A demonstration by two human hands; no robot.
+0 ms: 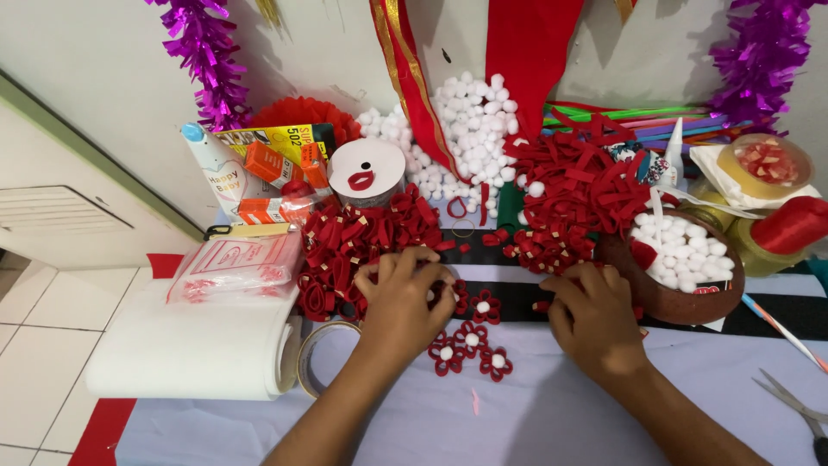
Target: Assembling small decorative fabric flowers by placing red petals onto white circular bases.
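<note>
Left hand (pixel 403 298): knuckles up, fingers curled down at the edge of a heap of red felt loops (pixel 362 246); the fingertips are bunched together, but whether they pinch a piece cannot be told, since the back of the hand hides them.

Right hand (pixel 595 321): also knuckles up, fingers bent onto the worktop (pixel 552 414) just below a second heap of red felt loops with small gold bands (pixel 543 246); what it grips, if anything, is hidden.

Between the hands: small red felt flowers (pixel 470 341), each with a white pompom in the middle, lying flat on the pale lilac cloth (four can be counted, close together, one touching the next).

Right of the right hand: a brown bowl (pixel 681 306) filled with white pompoms (pixel 686 250), its rim just beside the knuckles.

Behind the bowl: a loose pile of red felt strips (pixel 578 177).

Behind the heaps: a mound of white pompoms (pixel 470 116) against the wall, and a white round tub (pixel 368 173) with a red lip shape on the lid.

Left of the left hand: a clear tape roll (pixel 321 354) lying flat, touching a thick roll of white sheet (pixel 185 349); a clear plastic bag with red print (pixel 237 263) lies above it.

Far left rear: orange glue boxes (pixel 276 164) and a white tube with a blue cap (pixel 211 168).

Far right: a spool of red thread (pixel 789 224), a tape roll (pixel 763 168), scissors (pixel 798 406) at the edge.

Wall: purple tinsel (pixel 211 60) hanging at both sides.
</note>
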